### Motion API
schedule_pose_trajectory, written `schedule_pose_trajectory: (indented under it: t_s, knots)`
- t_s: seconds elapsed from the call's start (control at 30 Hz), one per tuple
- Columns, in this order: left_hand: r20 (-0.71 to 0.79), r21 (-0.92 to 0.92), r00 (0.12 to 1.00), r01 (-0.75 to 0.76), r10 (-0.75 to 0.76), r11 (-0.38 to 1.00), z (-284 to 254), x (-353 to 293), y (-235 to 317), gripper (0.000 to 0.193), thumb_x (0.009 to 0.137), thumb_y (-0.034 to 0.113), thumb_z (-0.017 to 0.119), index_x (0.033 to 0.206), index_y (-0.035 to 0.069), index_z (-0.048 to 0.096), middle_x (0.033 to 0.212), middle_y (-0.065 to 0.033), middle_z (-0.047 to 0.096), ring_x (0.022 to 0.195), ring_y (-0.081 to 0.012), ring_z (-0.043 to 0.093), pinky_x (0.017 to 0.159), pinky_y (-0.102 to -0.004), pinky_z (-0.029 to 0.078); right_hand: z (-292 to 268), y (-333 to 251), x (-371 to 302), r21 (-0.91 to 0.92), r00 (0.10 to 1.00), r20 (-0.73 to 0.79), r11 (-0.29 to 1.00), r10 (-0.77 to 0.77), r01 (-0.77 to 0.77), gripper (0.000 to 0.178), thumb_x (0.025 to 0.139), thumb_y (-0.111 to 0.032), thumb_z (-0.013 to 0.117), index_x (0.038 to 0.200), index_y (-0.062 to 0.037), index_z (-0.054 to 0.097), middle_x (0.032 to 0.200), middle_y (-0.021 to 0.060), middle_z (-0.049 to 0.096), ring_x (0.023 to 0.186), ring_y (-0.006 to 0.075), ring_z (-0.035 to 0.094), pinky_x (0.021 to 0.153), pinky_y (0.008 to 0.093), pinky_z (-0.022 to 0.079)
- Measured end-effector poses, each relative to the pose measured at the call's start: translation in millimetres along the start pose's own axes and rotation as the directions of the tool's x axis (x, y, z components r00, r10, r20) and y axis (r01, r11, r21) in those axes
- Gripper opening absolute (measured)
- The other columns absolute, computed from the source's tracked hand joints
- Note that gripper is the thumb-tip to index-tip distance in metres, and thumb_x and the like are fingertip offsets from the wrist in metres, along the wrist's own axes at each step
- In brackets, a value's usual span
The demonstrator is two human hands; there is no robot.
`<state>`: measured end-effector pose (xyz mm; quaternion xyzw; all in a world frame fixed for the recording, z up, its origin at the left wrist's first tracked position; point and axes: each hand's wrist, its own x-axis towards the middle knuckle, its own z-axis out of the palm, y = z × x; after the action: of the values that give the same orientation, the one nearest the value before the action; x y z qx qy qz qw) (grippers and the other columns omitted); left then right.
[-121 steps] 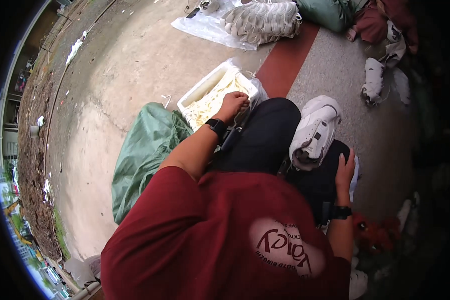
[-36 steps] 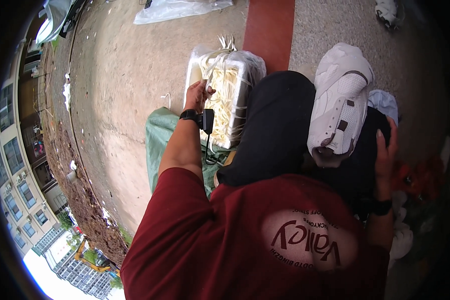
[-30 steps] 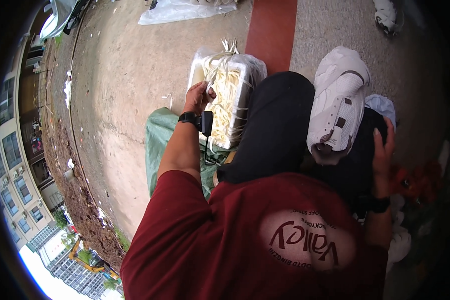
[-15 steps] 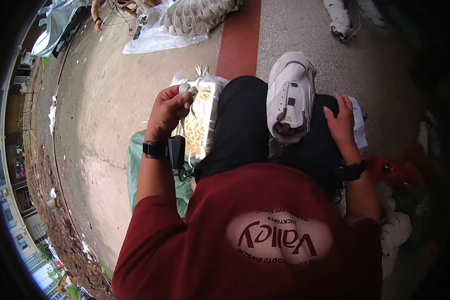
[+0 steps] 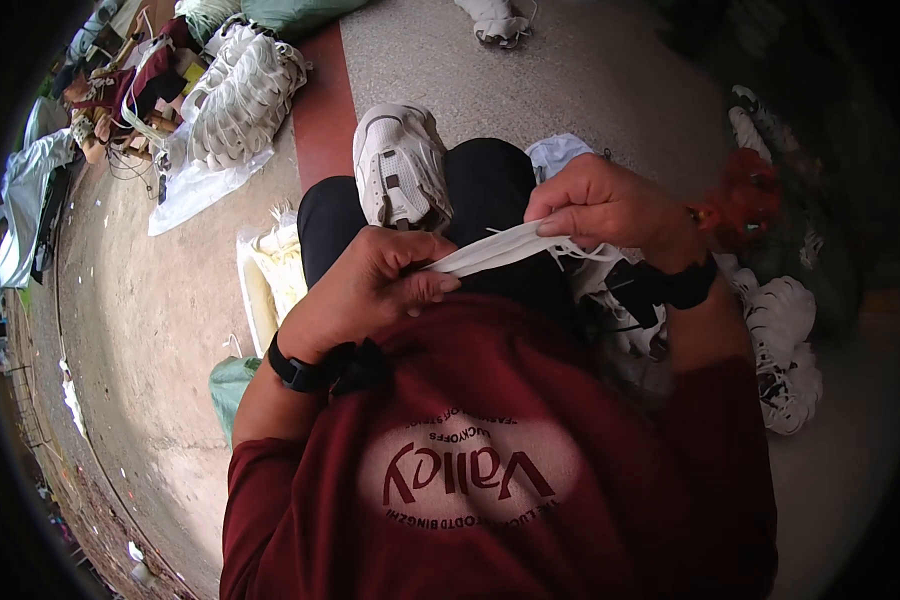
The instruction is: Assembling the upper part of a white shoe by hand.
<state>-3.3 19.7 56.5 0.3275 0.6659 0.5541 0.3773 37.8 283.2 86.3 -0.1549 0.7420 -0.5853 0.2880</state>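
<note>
A flat white shoelace point(image 5: 495, 248), seemingly folded into several strands, is stretched between my hands above my lap. My left hand point(image 5: 375, 280) pinches its lower left end between thumb and fingers. At the upper right end, my right hand point(image 5: 610, 205) is closed on it, and loose strands hang below that hand. Just beyond my left hand, a white and beige sneaker point(image 5: 400, 165) rests on my thighs with its toe pointing away. No lace shows across its tongue.
Left of my knee stands a white box point(image 5: 255, 300) of cream laces. White shoes lie in a pile point(image 5: 240, 95) at the far left on plastic sheeting point(image 5: 200, 195), and more shoes point(image 5: 785, 345) lie at right. Another person's arm point(image 5: 92, 150) shows at far left.
My left hand has come from beside the lace box to over my lap. My right hand has left my knee and grips the lace too. The view has shifted rightward.
</note>
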Motion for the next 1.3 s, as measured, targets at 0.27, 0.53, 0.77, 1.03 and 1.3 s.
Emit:
schedule_pose_trajectory:
  t_s: [0.27,0.53,0.77,1.03,1.3]
  knots:
    - [-0.056,-0.103,0.959,0.272,-0.279,0.957,-7,-18,-56,0.011,0.084,0.009,0.059,0.089,0.0,0.064,0.071,-0.0019,0.061,0.06,-0.0063,0.054,0.055,-0.0216,0.044,-26,82,-77,0.021,0.872,-0.245,0.901,0.425,-0.433,0.018,0.082,-0.015,0.054,0.072,-0.0004,0.06,0.058,-0.0044,0.048,0.052,0.0026,0.045,0.047,0.021,0.035]
    - [-0.274,0.165,0.96,-0.008,0.054,0.986,-18,-20,-92,0.016,0.09,0.016,0.054,0.084,0.001,0.057,0.074,0.0008,0.056,0.069,-0.01,0.053,0.066,-0.026,0.045,-7,139,-28,-0.308,0.799,-0.58,0.951,-0.158,-0.036,0.009,0.079,-0.004,0.053,0.074,0.0025,0.056,0.072,0.0099,0.062,0.069,0.0213,0.059,0.068,0.0323,0.045]
    - [-0.723,-0.193,0.69,-0.217,0.011,0.957,-82,-87,-72,0.014,0.085,0.017,0.061,0.076,0.007,0.056,0.06,0.0094,0.042,0.052,-0.0005,0.031,0.046,-0.018,0.024,-17,82,25,0.244,0.9,-0.435,0.958,-0.029,0.149,0.007,0.082,-0.003,0.055,0.08,-0.0004,0.062,0.061,-0.0033,0.05,0.052,0.0043,0.041,0.048,0.0181,0.032]
    - [-0.98,-0.123,-0.127,-0.219,-0.153,0.968,-158,-211,-177,0.013,0.086,0.016,0.058,0.076,0.009,0.055,0.055,0.0075,0.042,0.041,-0.0008,0.031,0.036,-0.0176,0.023,-21,73,54,0.055,0.954,-0.296,0.998,0.04,-0.025,0.007,0.08,-0.006,0.058,0.079,-0.0009,0.063,0.061,-0.0068,0.049,0.056,0.0023,0.041,0.051,0.0193,0.033]
    - [-0.906,-0.052,0.422,-0.005,-0.045,0.999,-112,-149,-127,0.011,0.083,0.015,0.062,0.077,0.006,0.061,0.06,0.0076,0.049,0.049,0.0003,0.038,0.044,-0.0161,0.028,-14,67,44,-0.51,0.997,0.013,0.858,0.075,-0.058,0.024,0.07,-0.014,0.069,0.089,-0.0006,0.062,0.084,0.0099,0.061,0.079,0.0189,0.058,0.068,0.0301,0.045]
